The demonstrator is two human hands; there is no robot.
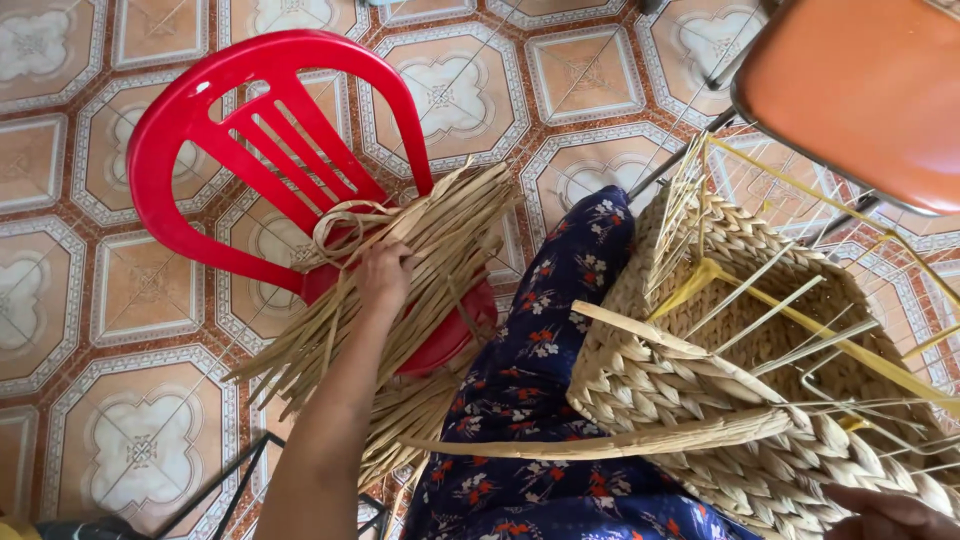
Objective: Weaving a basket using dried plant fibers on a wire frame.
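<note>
Now: picking a strand — my left hand closes on the dried straw bundle lying on the red chair.
Right hand: steadies the woven basket — grip hidden.
Next: pull one strand free.

— Where is everything around you?

— The chair stands to my left, and the bundle of straw strips lies across its seat, under my left hand.

— And the basket?

— On my lap, to the right. My right hand touches its near edge. One loose strip runs across the basket toward the bundle.
</note>
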